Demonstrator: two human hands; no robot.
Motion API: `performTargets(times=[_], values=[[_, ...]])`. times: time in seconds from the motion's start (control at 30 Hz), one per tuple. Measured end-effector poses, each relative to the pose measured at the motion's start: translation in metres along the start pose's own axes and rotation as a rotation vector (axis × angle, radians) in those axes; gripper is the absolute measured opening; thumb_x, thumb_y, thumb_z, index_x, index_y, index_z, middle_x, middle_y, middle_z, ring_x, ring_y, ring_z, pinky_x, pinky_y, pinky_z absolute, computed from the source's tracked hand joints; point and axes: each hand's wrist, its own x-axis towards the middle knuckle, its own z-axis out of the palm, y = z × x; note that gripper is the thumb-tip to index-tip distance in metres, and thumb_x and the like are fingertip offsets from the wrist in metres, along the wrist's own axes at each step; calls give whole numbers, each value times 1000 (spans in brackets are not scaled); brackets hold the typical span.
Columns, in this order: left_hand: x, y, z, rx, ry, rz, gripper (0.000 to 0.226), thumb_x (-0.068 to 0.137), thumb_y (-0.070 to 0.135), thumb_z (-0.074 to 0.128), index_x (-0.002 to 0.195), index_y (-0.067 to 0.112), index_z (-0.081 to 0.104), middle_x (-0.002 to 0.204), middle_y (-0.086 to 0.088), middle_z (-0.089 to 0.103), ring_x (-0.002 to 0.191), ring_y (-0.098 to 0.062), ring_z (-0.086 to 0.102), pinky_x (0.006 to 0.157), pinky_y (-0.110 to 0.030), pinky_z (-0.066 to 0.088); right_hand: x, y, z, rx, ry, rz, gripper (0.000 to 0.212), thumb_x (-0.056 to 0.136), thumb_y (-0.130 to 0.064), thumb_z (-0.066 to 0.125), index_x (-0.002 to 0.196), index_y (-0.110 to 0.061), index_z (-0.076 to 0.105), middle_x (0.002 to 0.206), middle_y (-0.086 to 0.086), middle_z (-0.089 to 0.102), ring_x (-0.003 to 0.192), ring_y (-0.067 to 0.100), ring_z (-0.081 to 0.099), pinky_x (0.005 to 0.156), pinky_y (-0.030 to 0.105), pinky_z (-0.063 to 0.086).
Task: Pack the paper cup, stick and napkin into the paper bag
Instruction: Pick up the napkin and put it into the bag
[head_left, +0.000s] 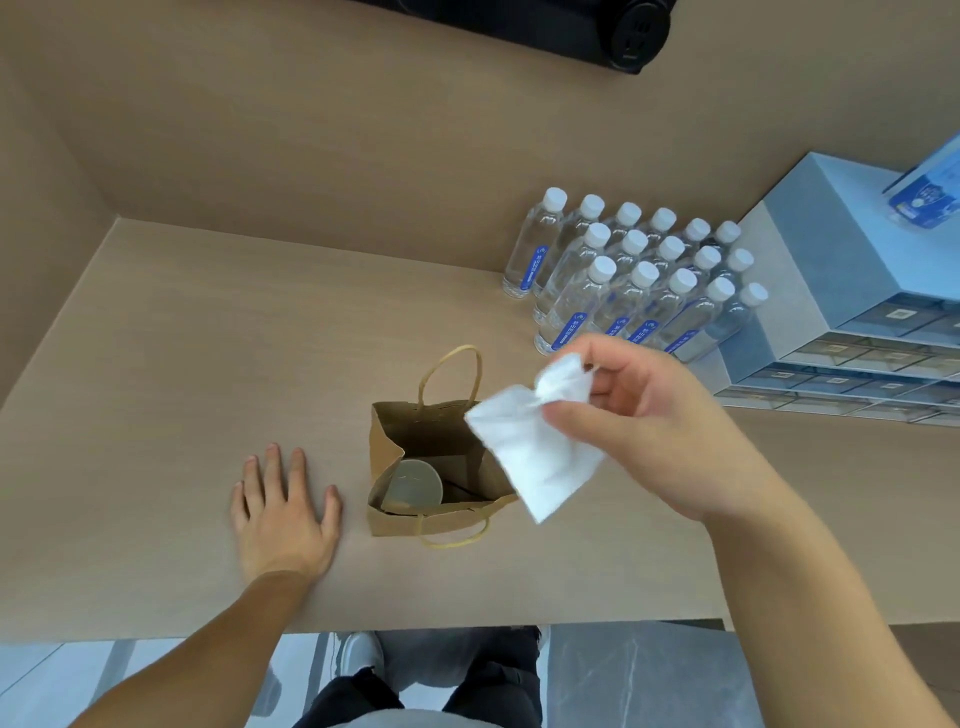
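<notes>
A small brown paper bag (395, 519) with twisted handles stands open in the middle of the table. Inside it lies the paper cup (413, 486), its round end facing up. A dark thin shape beside the cup may be the stick; I cannot tell. My right hand (660, 431) is raised over the bag's right side, pinching a white napkin (535, 452) that hangs over the bag's right rim. My left hand (283, 512) lies flat on the table just left of the bag, fingers spread, holding nothing.
Several water bottles (628, 280) with white caps stand in rows at the back right. A pale blue drawer unit (831, 322) sits at the right edge. The table's front edge (363, 626) runs close below my left wrist. A black socket unit (639, 31) is mounted above.
</notes>
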Motion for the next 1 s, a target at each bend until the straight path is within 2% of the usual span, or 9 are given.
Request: performTargets(times=[0.07,0.17,0.27,0.4,0.47,0.6,0.77,0.87,1.0], values=[[0,-2,2,-11,7,7,72,91,58,21,149,16,29,161,-15,26,150,-35,15,120,-51,17,5,-8,21,-364,36,-77,15,87,-6,62,84,-20,62,77,0,71,71,17,66,63,30,52],[0,-4,5,-5,17,16,72,92,59,20,150,17,27,161,-14,26,150,-35,15,120,-51,19,19,-1,53,-822,27,-94,15,87,-11,55,79,-23,53,69,4,59,68,23,54,54,33,42],[2,-7,8,-13,28,19,71,92,59,22,149,17,29,160,-14,28,149,-35,17,119,-51,19,37,13,71,-1054,-66,-3,16,85,-2,49,83,-14,60,66,11,50,64,35,49,48,33,41],[2,-8,11,-5,36,28,70,92,59,23,149,18,28,160,-14,30,149,-35,18,119,-50,19,53,17,85,-1298,-115,50,14,81,0,54,79,-13,60,60,4,35,65,33,46,56,32,38],[2,-9,12,-11,42,28,70,93,58,24,149,17,29,160,-14,29,149,-35,18,120,-50,19,55,19,91,-1370,-130,66,16,82,-1,55,76,-16,53,63,5,35,67,32,44,59,35,38],[2,-9,11,-18,45,29,69,92,57,28,149,17,29,160,-14,29,149,-35,18,120,-51,20,60,31,102,-1486,-131,125,15,86,-1,55,94,-7,65,64,4,31,68,31,45,55,35,38],[3,-10,13,-30,50,35,69,92,57,28,148,17,31,159,-14,30,149,-36,18,119,-51,18,67,49,117,-1547,-196,197,14,82,4,60,88,-8,64,63,6,39,68,30,52,49,33,40],[3,-12,14,-36,55,40,69,91,56,28,147,16,33,158,-15,32,148,-36,19,118,-50,18,74,62,123,-1512,-208,227,18,84,3,59,95,-10,65,91,11,63,85,33,64,55,36,47],[4,-13,15,-48,62,45,68,91,56,30,146,16,35,158,-15,33,148,-37,19,118,-51,18,85,82,127,-1366,-130,350,25,91,1,48,100,-11,68,106,11,69,98,33,66,64,36,49]])
